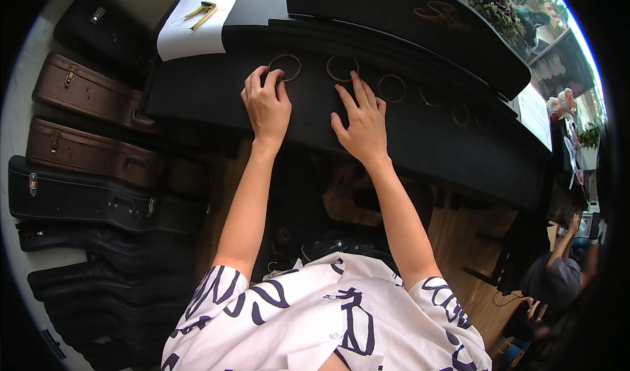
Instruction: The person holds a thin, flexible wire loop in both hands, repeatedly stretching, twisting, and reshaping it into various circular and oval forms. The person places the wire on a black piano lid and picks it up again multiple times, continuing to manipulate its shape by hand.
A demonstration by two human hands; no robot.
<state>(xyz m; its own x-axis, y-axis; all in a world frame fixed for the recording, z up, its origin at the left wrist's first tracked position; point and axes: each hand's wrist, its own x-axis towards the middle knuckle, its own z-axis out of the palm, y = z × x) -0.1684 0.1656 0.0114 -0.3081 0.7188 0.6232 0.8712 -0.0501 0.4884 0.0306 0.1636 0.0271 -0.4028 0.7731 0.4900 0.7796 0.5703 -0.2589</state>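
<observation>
- The left hand (266, 105) rests on the closed black piano lid (197, 88), fingers bent, tips touching the first coiled string ring (284, 67). I cannot tell if it pinches it.
- The right hand (361, 125) lies flat on the lid, fingers spread, holding nothing, tips at the second ring (342, 69).
- More rings (391, 88) sit farther right along the lid.
- I think it is best to press softly and slide each ring slowly, so the coil does not spring open.

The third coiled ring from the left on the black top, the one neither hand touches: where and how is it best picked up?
Probably at the near arc of the third coiled ring, pinched from above with the right hand beside it. It lies flat and thin, with bare black top around it, so a side approach offers little to grip.
</observation>
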